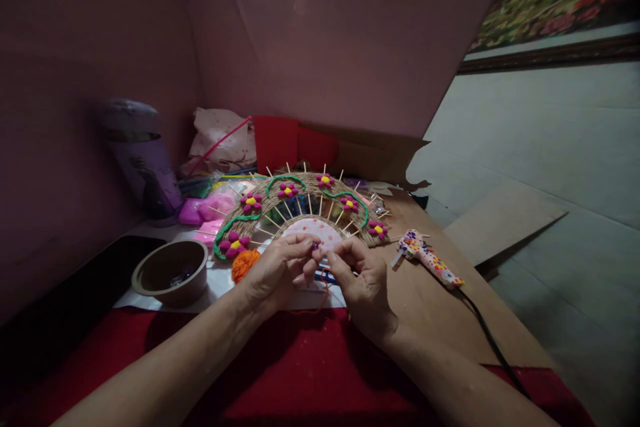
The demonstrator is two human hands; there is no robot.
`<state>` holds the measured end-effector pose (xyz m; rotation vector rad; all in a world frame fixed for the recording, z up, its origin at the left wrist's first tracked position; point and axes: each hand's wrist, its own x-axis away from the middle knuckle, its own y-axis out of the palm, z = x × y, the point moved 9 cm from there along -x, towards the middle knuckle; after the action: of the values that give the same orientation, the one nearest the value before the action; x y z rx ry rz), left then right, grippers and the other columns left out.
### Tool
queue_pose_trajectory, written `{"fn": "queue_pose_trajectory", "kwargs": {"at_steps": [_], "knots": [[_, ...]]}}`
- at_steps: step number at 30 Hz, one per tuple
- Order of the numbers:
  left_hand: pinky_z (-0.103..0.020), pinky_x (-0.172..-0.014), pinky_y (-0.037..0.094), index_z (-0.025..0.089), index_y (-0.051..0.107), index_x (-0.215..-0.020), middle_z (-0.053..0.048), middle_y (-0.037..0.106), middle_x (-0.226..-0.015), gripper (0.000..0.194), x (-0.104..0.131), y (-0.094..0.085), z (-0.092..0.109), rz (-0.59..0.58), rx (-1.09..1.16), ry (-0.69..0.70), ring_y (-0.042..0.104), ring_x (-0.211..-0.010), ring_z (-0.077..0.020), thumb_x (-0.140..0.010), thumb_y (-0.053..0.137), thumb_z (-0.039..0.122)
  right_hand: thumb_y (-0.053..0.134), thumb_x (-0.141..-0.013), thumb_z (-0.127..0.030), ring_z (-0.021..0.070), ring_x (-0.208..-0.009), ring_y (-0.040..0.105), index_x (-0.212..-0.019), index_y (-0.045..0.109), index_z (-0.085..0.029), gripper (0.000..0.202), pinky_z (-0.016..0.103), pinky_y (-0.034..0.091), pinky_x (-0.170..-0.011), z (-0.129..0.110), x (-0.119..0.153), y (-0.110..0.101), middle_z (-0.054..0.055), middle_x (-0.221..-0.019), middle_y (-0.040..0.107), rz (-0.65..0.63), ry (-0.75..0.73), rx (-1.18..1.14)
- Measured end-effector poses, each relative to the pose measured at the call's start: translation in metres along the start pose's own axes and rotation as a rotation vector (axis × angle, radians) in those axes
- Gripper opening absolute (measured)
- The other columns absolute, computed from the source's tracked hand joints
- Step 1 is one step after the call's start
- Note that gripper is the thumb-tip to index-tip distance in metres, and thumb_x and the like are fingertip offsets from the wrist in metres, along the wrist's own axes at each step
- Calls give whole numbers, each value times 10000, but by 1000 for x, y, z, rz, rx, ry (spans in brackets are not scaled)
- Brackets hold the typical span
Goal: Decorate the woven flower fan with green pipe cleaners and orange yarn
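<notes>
My left hand (pixel 280 269) pinches a small purple bead (pixel 315 247) between thumb and fingertips. Close beside it, my right hand (pixel 363 280) has thumb and forefinger pressed together at the end of a thin orange yarn strand (pixel 327 291), which hangs down below the fingers. The fingertips of both hands nearly meet. Just behind them stands a half-round fan of twine woven on sticks (pixel 313 187), with purple-and-yellow flowers and green stems. An orange yarn ball (pixel 245 265) lies by my left wrist. Something blue (pixel 325 275) is partly hidden under the hands.
A brown bowl (pixel 170 273) with a few shiny bits inside stands at the left. On the cardboard (pixel 450 313) at the right lies a flower-patterned glue gun (pixel 430 259) with a black cord. Behind are a purple tumbler (pixel 143 160), pink bags (pixel 215 203) and red sheets (pixel 277 143).
</notes>
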<state>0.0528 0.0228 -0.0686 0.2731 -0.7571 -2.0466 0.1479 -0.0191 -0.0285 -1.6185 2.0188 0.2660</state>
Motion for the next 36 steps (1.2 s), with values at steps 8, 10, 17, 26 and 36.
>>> {"fn": "queue_pose_trajectory", "kwargs": {"at_steps": [8,10,17,26,36], "knots": [[-145,-377,237,121,606,-826,-4,592,-663,187,0,-6,-4,48,1,-25,439,-448,-28,-702,697,227,539,-835,-308,98,-501,451,-679,509,-177,206,226,369,-488,2,0,2,-24,-563,512,-16,7,-12],[-146,-385,242,127,608,-820,-4,597,-668,195,0,-8,-4,58,-2,-28,456,-464,-32,-690,711,229,540,-832,-311,97,-496,447,-669,504,-178,213,224,361,-478,3,0,2,-25,-561,502,-18,13,-14],[-150,-390,257,121,602,-759,-2,593,-668,174,0,-6,-2,51,-2,-16,451,-460,-28,-680,720,221,538,-838,-314,92,-503,413,-674,502,-179,216,222,340,-485,3,0,2,-40,-555,458,-25,7,-1],[-156,-446,335,143,604,-748,-6,606,-679,165,3,-8,-1,105,-4,-18,507,-504,-49,-662,734,195,534,-841,-308,85,-496,369,-670,482,-185,217,218,300,-467,4,1,3,-51,-552,422,-35,5,-12],[-150,-465,358,137,613,-787,-1,592,-653,175,3,-7,0,108,2,-12,508,-511,-51,-658,728,167,536,-838,-309,86,-489,369,-676,486,-187,209,222,299,-465,6,0,4,-50,-548,435,-36,22,-29]]}}
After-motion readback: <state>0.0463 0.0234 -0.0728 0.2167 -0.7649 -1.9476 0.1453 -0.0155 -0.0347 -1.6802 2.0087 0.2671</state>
